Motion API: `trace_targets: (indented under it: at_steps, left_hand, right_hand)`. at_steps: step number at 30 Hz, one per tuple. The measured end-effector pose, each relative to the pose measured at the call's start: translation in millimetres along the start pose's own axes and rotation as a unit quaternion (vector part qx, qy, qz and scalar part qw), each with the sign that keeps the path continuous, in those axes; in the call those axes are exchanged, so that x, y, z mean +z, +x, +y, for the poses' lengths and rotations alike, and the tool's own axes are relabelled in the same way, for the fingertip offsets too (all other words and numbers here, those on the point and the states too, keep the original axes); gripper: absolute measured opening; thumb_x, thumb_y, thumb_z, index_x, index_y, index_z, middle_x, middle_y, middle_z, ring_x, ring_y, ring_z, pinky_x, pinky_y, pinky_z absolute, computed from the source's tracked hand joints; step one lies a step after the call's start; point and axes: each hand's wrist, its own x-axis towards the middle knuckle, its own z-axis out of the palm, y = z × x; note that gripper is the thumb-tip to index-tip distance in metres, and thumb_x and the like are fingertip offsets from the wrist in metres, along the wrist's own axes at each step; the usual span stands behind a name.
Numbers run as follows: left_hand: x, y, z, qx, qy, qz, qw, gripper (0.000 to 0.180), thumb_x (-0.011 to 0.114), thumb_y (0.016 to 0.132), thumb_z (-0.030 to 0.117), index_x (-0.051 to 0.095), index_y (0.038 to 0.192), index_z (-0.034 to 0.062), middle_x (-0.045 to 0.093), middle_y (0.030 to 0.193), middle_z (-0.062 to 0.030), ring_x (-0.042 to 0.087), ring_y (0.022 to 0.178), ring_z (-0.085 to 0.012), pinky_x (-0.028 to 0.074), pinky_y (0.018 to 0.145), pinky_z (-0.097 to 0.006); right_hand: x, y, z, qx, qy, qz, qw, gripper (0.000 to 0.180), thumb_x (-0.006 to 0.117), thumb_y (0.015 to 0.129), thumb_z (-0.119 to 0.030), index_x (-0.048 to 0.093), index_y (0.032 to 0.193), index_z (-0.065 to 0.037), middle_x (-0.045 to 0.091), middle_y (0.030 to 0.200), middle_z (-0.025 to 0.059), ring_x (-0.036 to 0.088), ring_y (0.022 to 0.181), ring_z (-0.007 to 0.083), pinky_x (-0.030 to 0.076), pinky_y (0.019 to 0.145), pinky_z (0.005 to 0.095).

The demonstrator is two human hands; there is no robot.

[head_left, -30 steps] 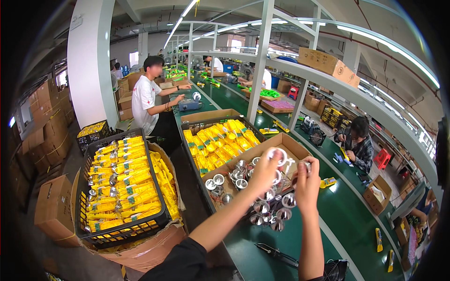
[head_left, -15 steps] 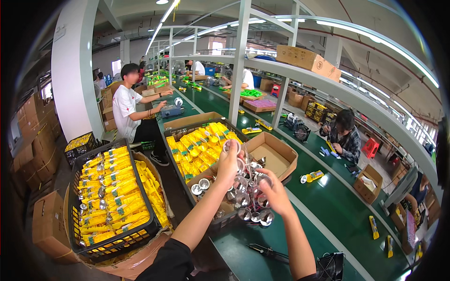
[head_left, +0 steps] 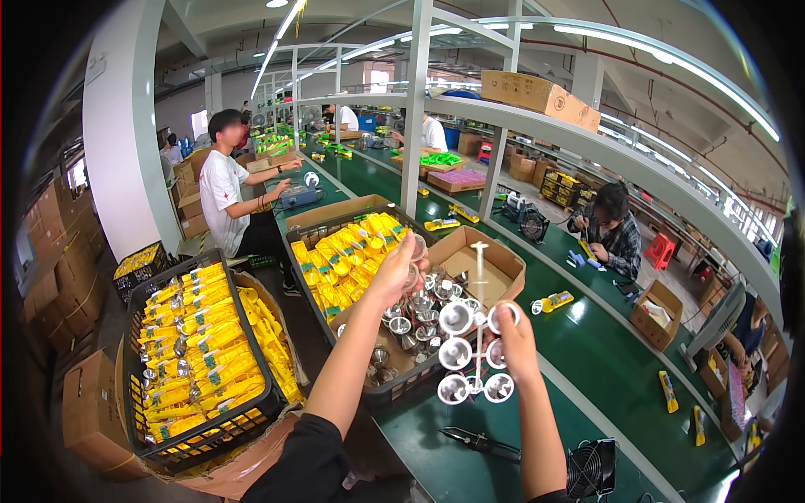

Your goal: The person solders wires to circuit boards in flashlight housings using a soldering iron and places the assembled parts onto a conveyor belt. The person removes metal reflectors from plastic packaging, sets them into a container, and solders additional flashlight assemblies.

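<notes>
In my right hand (head_left: 515, 344) is a frame of silver reflector cups (head_left: 455, 355), round cups joined in two columns to a thin whitish stem. My thumb and fingers pinch it at the upper right cup, and it hangs upright over the green table. My left hand (head_left: 396, 272), farther left, is closed around a couple of round, clear-and-silver cups (head_left: 418, 248) whose rims show beside the fingers. Below and between the hands, loose silver cups (head_left: 399, 324) lie heaped in the near part of a black crate (head_left: 314, 295), with yellow plastic housings (head_left: 360, 256) behind them.
Left of me stands another black crate (head_left: 260, 411) stacked with yellow housings. A cardboard box (head_left: 507, 289) sits beyond my right hand. On the green table (head_left: 419, 453) lie a black-handled tool (head_left: 482, 441) and a small black fan (head_left: 592, 468). Co-workers sit along the conveyor (head_left: 587, 344).
The cup frame in my right hand has come away from the bunched cups between my hands and now hangs separately. Loose cups show in the crate below. The view has shifted slightly.
</notes>
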Motion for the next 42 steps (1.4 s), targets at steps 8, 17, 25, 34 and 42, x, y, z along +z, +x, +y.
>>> trace_targets:
  at_steps: [8,17,25,34,42]
  left_hand:
    - [51,-23,-66,0.157,0.221,-0.022,0.962,0.051,0.033,0.092,0.042,0.041,0.119,-0.0002,0.05,0.112,-0.0141,0.046,0.107,-0.0198,0.034,0.091,-0.029]
    - [93,-62,-74,0.287,0.487,0.179,0.805,0.029,0.038,0.091,0.028,0.046,0.095,0.001,0.057,0.077,-0.0198,0.056,0.074,-0.0374,0.042,0.062,-0.044]
    - [22,-9,-28,0.093,0.147,0.07,0.982,0.047,0.033,0.09,0.047,0.047,0.096,0.002,0.059,0.086,-0.0095,0.056,0.062,-0.0178,0.047,0.056,-0.028]
    - [79,-79,-55,0.027,0.446,-0.178,0.877,0.026,0.055,0.085,0.028,0.058,0.091,0.0029,0.062,0.077,-0.0082,0.056,0.062,-0.0152,0.046,0.053,-0.032]
    - [100,-114,-69,0.182,0.521,0.084,0.83,0.028,0.06,0.077,0.016,0.054,0.098,-0.002,0.06,0.068,-0.0169,0.06,0.061,-0.0326,0.045,0.054,-0.037]
  right_hand:
    - [-6,8,16,-0.038,0.012,0.059,0.997,0.027,0.042,0.092,-0.028,0.049,0.085,-0.003,0.051,0.066,0.0026,0.049,0.055,0.0093,0.04,0.05,0.0219]
    - [41,-6,-4,-0.12,-0.323,0.194,0.919,0.021,0.044,0.089,-0.022,0.046,0.09,-0.001,0.057,0.074,0.0237,0.055,0.068,0.042,0.043,0.058,0.0439]
    - [-6,6,-6,-0.041,0.103,0.106,0.988,0.034,0.037,0.092,-0.037,0.042,0.078,-0.007,0.046,0.059,0.0035,0.047,0.048,0.0118,0.04,0.044,0.0236]
    - [-11,16,29,-0.137,-0.001,0.162,0.977,0.028,0.037,0.093,-0.031,0.044,0.085,-0.005,0.046,0.06,0.0049,0.047,0.051,0.0127,0.041,0.047,0.0244]
    - [43,-11,-18,-0.188,-0.419,0.211,0.863,0.015,0.047,0.088,-0.016,0.044,0.09,-0.001,0.056,0.071,0.0175,0.057,0.061,0.0282,0.043,0.054,0.0348]
